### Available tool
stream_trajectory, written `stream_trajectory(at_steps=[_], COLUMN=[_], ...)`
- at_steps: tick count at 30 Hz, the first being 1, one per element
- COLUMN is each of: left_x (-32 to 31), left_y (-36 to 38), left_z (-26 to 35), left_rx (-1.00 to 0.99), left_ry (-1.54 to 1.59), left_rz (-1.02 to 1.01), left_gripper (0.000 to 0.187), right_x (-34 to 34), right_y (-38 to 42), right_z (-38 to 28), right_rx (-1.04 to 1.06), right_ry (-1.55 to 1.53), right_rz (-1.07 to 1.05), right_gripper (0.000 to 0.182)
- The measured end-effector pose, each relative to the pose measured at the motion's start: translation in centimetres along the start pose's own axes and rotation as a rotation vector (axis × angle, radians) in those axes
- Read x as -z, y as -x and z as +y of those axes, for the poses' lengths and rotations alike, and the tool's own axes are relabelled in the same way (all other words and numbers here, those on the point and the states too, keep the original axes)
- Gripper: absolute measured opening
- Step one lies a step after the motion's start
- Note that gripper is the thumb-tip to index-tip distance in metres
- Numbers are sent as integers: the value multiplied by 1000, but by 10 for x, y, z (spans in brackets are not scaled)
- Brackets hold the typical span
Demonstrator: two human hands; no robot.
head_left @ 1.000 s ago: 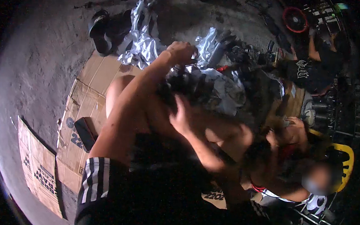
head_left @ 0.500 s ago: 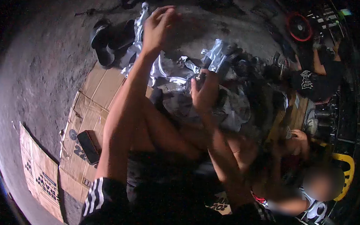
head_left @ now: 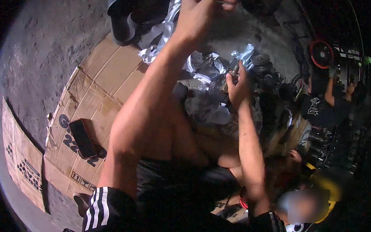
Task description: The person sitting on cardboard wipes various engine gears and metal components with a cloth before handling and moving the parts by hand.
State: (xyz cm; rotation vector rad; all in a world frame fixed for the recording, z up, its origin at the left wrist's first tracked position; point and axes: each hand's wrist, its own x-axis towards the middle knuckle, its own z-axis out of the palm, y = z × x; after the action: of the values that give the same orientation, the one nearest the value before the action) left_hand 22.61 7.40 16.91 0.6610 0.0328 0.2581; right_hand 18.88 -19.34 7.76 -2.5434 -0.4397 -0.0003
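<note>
Right fingers (head_left: 242,77) grip small part (head_left: 235,71); cardboard (head_left: 107,68) on grey floor (head_left: 49,56).

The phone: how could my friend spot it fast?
Find the larger cardboard sheet on the floor, in the picture's left half. The phone lies there beside big black digits. Unlike those digits, it's a dark slab with a reddish edge.

Small, greyish, metallic-looking part (head_left: 235,71), slightly tilted, in the right hand (head_left: 239,88).
</note>
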Motion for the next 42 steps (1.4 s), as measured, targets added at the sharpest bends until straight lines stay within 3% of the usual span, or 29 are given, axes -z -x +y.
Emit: stream_trajectory(at_steps=[2,4,6,8,12,14,17,20,23,30,39,42], left_x=[11,17,21,22,17,16,17,24,27,25,23,23], left_y=[-7,-10,-14,-19,-18,-12,-11,-15,-18,-19,-19,-20], left_z=[-3,-1,-2,-5,-6,-1,2,0,0,-5,-5,-6], left_rx=[-17,-31,-47,-54,-64,-44,-14,-12,-7,-24,-18,-9], left_ry=[63,96,112,142,131,107,164,202,245,180,228,258], left_rz=[12,99,132,116,106,115,82,88,94,125,92,72], left_gripper=[34,33,35,39,40,40,40,40,39,38,38,39], right_x=[-6,-16,-20,-8,-4,5,20,14,19,19,24,20], right_y=[-15,-22,-23,-20,-35,-49,-70,-71,-75,-73,-74,-74], right_z=[17,41,43,0,21,43,53,82,84,76,68,78], right_rx=[60,-54,-11,-93,-157,-85,-149,-25,-33,-129,-106,-9], right_ry=[141,-198,-129,167,19,-17,37,-20,117,32,79,167], right_rz=[4,-10,-11,-32,-102,-143,-326,-285,-339,-347,-395,-328], right_gripper=[60,56,53,51,50,49,48,49,50,51,52,52])
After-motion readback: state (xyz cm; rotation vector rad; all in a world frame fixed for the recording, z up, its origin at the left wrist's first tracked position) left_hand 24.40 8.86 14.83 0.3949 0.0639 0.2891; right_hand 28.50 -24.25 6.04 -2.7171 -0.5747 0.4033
